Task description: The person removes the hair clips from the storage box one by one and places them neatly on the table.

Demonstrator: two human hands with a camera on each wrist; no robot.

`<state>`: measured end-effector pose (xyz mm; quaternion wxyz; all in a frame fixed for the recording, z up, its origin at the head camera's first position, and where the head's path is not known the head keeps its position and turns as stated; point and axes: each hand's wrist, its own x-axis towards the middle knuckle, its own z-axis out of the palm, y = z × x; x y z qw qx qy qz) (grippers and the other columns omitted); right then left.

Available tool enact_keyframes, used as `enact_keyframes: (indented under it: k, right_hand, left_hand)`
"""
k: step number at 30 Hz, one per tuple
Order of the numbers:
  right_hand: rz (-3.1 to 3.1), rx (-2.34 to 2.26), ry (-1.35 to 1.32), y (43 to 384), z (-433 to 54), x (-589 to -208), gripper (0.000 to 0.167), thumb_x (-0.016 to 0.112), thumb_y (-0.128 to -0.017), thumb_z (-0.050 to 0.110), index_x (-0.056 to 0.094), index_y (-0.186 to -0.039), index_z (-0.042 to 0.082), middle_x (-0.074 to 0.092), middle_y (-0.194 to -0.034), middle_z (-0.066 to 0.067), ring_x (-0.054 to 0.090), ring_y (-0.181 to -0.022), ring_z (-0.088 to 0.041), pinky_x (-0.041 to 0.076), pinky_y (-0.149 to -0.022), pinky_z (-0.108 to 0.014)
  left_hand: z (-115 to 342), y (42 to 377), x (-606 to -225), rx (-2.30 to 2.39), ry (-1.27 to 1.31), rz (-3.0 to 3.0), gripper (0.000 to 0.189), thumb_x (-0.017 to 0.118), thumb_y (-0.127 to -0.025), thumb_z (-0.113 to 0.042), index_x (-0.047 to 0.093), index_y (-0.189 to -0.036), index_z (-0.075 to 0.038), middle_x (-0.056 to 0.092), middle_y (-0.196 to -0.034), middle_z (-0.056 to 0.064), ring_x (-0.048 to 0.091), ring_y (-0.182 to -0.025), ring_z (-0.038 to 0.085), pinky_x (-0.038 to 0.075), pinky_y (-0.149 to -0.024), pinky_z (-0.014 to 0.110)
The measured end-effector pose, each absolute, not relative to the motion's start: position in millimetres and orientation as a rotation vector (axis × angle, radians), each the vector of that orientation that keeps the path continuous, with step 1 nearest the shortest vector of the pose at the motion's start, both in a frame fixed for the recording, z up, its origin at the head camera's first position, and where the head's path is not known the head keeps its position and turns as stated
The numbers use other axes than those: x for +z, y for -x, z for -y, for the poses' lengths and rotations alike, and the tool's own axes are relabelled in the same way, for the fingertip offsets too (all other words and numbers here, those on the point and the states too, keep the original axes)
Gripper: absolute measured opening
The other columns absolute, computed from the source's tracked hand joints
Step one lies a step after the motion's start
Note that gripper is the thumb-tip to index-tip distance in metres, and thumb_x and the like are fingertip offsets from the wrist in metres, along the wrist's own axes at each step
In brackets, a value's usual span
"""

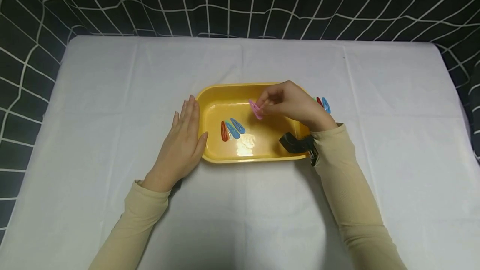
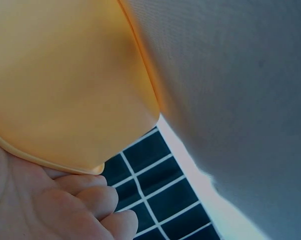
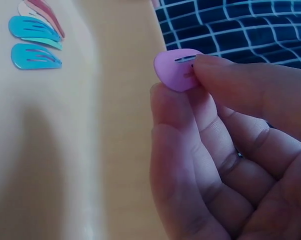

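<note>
Between thumb and fingers, my right hand point(image 1: 290, 103) pinches a pink snap hair clip point(image 1: 256, 109) over the yellow tray point(image 1: 258, 157). The right wrist view shows the pink hair clip point(image 3: 175, 70) close up, its wide end sticking out past the fingertips. My left hand point(image 1: 181, 145) lies along the tray's left end with straight fingers, touching the rim. Inside the tray, left of the middle, several hair clips lie in a small fan: a red clip point(image 1: 224, 131), a blue clip point(image 1: 233, 130), another blue clip point(image 1: 238, 126) and partly covered pale ones.
Just past the tray's right end, more clips show partly behind my right wrist, among them a blue clip point(image 1: 326, 105) and a red one. A white cloth point(image 1: 150, 66) covers the table. Dark fabric with a white grid point(image 1: 240, 3) hangs behind it.
</note>
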<state>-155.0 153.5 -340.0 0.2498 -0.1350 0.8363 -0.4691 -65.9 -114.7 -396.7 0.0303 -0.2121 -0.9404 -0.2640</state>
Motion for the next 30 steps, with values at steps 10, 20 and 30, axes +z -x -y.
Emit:
enact_keyframes:
  k: [10, 20, 30]
  right_hand:
    - [-2.254, -1.367, 0.352, 151, -162, -340, 0.008, 0.064, -0.083, -0.001, 0.068, -0.09, -0.004, 0.068, -0.081, -0.009, 0.06, -0.078, -0.023, 0.048, -0.074, -0.026]
    - [-2.175, -1.507, 0.297, 147, -167, -344, 0.011, 0.068, -0.084, 0.003, 0.066, -0.091, -0.006, 0.069, -0.082, -0.012, 0.065, -0.079, -0.024, 0.052, -0.079, -0.031]
    - [-2.166, -1.553, 0.269, 145, -172, -344, 0.013, 0.066, -0.084, 0.0, 0.066, -0.095, -0.008, 0.069, -0.083, -0.013, 0.066, -0.08, -0.025, 0.053, -0.079, -0.036]
  left_hand:
    - [115, 66, -397, -0.812, 0.652, 2.887, 0.065, 0.043, -0.097, -0.019, 0.013, -0.144, 0.014, 0.007, -0.154, 0.024, 0.01, -0.142, 0.036, 0.008, -0.113, 0.048]
    - [114, 65, -397, -0.813, 0.646, 2.902, 0.065, 0.042, -0.097, -0.019, 0.013, -0.145, 0.013, 0.005, -0.155, 0.022, 0.005, -0.143, 0.031, 0.007, -0.113, 0.047]
    - [115, 66, -397, -0.799, 0.65, 2.898, 0.064, 0.042, -0.097, -0.019, 0.014, -0.144, 0.014, 0.007, -0.154, 0.024, 0.01, -0.142, 0.037, 0.009, -0.113, 0.049]
